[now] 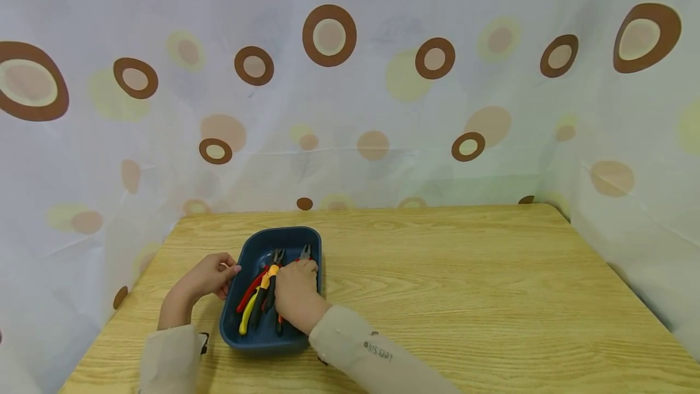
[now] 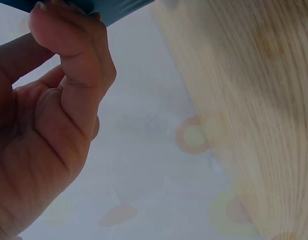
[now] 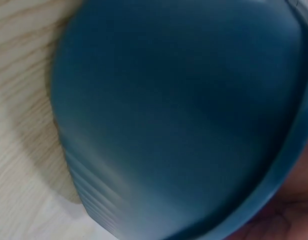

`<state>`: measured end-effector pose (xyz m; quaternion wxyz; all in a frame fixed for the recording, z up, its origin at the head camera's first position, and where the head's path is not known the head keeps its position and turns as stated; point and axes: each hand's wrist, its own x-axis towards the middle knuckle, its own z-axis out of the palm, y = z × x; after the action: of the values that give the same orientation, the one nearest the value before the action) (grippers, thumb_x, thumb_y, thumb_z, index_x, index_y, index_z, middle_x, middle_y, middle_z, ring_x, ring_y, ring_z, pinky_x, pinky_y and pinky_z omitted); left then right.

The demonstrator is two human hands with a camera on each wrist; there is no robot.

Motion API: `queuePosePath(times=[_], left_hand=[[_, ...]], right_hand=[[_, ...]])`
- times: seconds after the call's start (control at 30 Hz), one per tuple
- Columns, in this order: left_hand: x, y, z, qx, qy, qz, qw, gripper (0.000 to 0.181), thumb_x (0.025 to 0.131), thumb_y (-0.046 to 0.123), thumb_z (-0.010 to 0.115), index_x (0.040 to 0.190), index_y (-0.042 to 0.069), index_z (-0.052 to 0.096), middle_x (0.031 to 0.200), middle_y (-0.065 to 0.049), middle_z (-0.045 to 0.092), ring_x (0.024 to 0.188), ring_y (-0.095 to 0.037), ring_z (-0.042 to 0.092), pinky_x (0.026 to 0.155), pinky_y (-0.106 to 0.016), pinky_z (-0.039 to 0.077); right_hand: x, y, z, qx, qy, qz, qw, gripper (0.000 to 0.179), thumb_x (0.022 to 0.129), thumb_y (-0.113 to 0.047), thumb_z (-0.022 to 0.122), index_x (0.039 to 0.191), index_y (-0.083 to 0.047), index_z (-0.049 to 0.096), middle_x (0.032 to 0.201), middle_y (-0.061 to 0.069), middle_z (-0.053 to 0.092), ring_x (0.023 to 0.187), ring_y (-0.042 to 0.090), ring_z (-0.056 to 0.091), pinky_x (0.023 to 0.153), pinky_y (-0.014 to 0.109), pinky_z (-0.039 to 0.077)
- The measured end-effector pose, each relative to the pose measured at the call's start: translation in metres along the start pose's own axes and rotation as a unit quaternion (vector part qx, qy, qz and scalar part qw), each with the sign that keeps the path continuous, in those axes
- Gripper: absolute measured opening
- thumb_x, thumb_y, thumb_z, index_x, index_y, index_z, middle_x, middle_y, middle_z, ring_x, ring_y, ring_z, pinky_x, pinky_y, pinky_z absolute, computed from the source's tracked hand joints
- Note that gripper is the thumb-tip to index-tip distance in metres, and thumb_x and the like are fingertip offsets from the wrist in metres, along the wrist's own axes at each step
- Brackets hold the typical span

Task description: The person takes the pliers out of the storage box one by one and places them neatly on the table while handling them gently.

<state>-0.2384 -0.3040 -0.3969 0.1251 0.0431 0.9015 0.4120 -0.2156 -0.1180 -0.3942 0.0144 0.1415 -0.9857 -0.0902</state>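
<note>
In the head view a dark blue plastic bin (image 1: 268,345) sits on the table with several pliers inside. My left hand (image 1: 210,275) is at its left rim, fingers bent and fingertips on the edge. The left wrist view shows those curled fingers against the bin's wall. My right hand (image 1: 298,290) reaches inside at the right and grips a pair of pliers (image 1: 305,252), whose metal nose sticks out beyond the fingers; its handles are mostly hidden. Beside that hand lie pliers with black and orange handles (image 1: 272,273), a red handle (image 1: 248,294) and a yellow handle (image 1: 247,316).
The wood-grain table (image 1: 465,297) extends to the right of the bin. A pale curtain (image 1: 361,102) with brown and yellow circles hangs behind and at both sides. In the right wrist view the bin's outer wall (image 3: 179,115) fills most of the picture.
</note>
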Motion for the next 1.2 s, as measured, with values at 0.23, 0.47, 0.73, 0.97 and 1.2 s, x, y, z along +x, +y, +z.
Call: queuePosePath(times=[0.23, 0.47, 0.73, 0.97, 1.2], left_hand=[[-0.001, 0.001, 0.000, 0.006, 0.003, 0.000, 1.0000, 0.016, 0.100, 0.008, 0.049, 0.096, -0.007, 0.051, 0.063, -0.006, 0.054, 0.053, -0.016, 0.053, 0.052, -0.031, 0.054], [0.000, 0.000, 0.001, 0.003, 0.003, -0.003, 1.0000, 0.016, 0.101, 0.010, 0.049, 0.096, -0.005, 0.051, 0.062, -0.007, 0.054, 0.052, -0.016, 0.054, 0.053, -0.034, 0.055], [0.001, -0.001, 0.000, 0.010, 0.006, -0.003, 0.9999, 0.016, 0.101, 0.010, 0.048, 0.095, -0.004, 0.051, 0.062, -0.007, 0.053, 0.053, -0.017, 0.054, 0.053, -0.034, 0.054], [0.001, 0.000, -0.001, 0.013, 0.006, 0.000, 0.9999, 0.017, 0.101, 0.011, 0.048, 0.094, -0.004, 0.051, 0.061, -0.007, 0.053, 0.052, -0.017, 0.053, 0.053, -0.035, 0.054], [0.001, 0.000, 0.001, 0.016, 0.011, 0.000, 0.9998, 0.016, 0.101, 0.010, 0.049, 0.093, -0.004, 0.052, 0.062, -0.007, 0.053, 0.052, -0.017, 0.053, 0.053, -0.035, 0.054]], right_hand=[[0.008, 0.000, -0.001, -0.023, -0.030, 0.000, 0.9993, 0.025, 0.095, -0.038, 0.057, 0.088, -0.018, 0.070, 0.075, 0.001, 0.059, 0.062, 0.016, 0.047, 0.059, 0.030, 0.034], [0.019, -0.003, 0.007, -0.042, -0.034, 0.009, 0.9985, 0.025, 0.098, -0.035, 0.052, 0.096, -0.019, 0.072, 0.080, 0.004, 0.065, 0.061, 0.016, 0.045, 0.059, 0.031, 0.032], [0.031, -0.004, 0.015, -0.046, -0.033, -0.003, 0.9984, 0.031, 0.099, -0.041, 0.050, 0.105, -0.021, 0.071, 0.084, 0.001, 0.066, 0.062, 0.015, 0.050, 0.059, 0.031, 0.038], [0.037, -0.002, 0.013, -0.021, -0.032, 0.008, 0.9992, 0.040, 0.094, -0.054, 0.052, 0.096, -0.020, 0.073, 0.075, -0.001, 0.064, 0.056, 0.013, 0.050, 0.057, 0.030, 0.038], [0.044, 0.006, 0.003, 0.066, -0.063, 0.024, 0.9955, 0.045, 0.082, -0.059, 0.067, 0.101, -0.018, 0.072, 0.080, 0.000, 0.066, 0.061, 0.015, 0.056, 0.056, 0.029, 0.045]])
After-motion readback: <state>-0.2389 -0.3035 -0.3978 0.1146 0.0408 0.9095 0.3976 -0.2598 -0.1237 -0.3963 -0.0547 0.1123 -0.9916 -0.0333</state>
